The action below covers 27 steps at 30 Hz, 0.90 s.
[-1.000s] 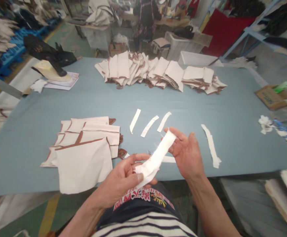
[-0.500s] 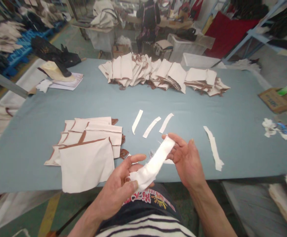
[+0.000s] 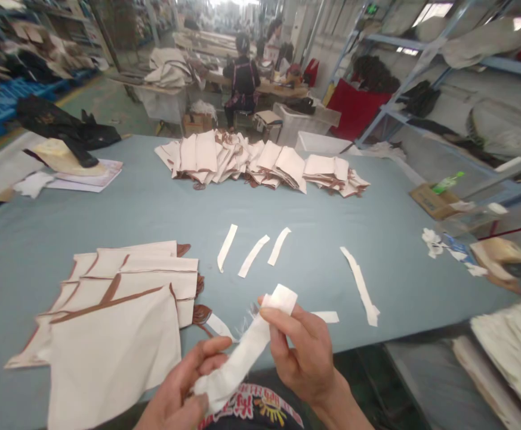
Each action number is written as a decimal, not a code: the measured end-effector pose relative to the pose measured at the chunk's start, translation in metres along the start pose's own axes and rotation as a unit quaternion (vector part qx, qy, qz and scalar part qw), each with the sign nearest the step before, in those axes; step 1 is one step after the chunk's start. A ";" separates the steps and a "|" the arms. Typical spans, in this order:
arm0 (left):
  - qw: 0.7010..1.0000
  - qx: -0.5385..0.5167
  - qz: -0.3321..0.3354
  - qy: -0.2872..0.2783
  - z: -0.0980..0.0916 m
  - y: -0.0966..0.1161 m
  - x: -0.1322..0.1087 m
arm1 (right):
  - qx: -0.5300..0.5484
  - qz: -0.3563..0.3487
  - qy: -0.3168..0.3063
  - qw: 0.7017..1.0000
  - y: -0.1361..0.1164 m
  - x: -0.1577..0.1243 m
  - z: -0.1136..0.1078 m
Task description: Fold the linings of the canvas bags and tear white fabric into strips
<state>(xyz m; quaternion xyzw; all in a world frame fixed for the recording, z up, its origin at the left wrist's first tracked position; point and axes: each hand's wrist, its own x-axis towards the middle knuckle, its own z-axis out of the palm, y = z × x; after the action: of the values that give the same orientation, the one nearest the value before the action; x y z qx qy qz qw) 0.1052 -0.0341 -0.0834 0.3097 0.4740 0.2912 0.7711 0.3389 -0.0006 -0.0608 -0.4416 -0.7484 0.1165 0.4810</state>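
A white fabric strip (image 3: 246, 352) with frayed threads along one edge is stretched between my two hands, slanting up to the right above the table's near edge. Its lower end is gripped by my left hand (image 3: 193, 376), thumb on top. My right hand (image 3: 302, 346) pinches the strip near its upper end, and a short flap sticks out past the fingers. Several more white strips lie on the table beyond, among them a short strip (image 3: 227, 248) and a longer strip (image 3: 361, 286). Left of my hands, cream fabric bags (image 3: 121, 346) with brown trim lie overlapping.
A long row of cream bags (image 3: 260, 158) is heaped along the back of the blue-green table (image 3: 153, 215). A cardboard box (image 3: 434, 200) and white scraps (image 3: 433, 242) sit at the right. Papers and dark cloth (image 3: 67, 122) occupy the back left. A person (image 3: 242, 77) sits beyond.
My right hand has turned over and now pinches the strip a little below its upper end. The view has tilted up and swung right, so the table things appear shifted left and lower.
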 end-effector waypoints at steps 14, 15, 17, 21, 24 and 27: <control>0.987 0.154 0.053 -0.017 0.009 0.013 -0.001 | 0.315 0.401 0.136 0.849 0.009 0.009 0.010; 0.989 0.136 0.042 -0.048 0.005 0.011 0.000 | 0.315 0.406 0.130 0.848 0.007 0.011 0.009; 0.989 0.099 0.016 -0.113 -0.006 0.009 0.004 | 0.321 0.414 0.116 0.844 0.004 0.015 0.008; 0.979 0.144 0.031 -0.138 -0.029 0.009 0.011 | 0.357 0.431 0.096 0.823 0.001 0.019 0.006; 0.960 0.272 0.055 -0.045 -0.034 0.015 0.012 | 0.378 0.436 0.085 0.812 -0.001 0.020 0.004; 0.936 0.348 0.056 0.013 -0.035 0.023 0.011 | 0.384 0.425 0.072 0.817 -0.003 0.022 0.004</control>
<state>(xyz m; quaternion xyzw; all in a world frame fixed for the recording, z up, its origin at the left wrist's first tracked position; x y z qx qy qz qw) 0.0740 -0.0044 -0.0846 0.5812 0.5373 0.1549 0.5912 0.3307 0.0155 -0.0474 -0.5028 -0.3439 0.5549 0.5666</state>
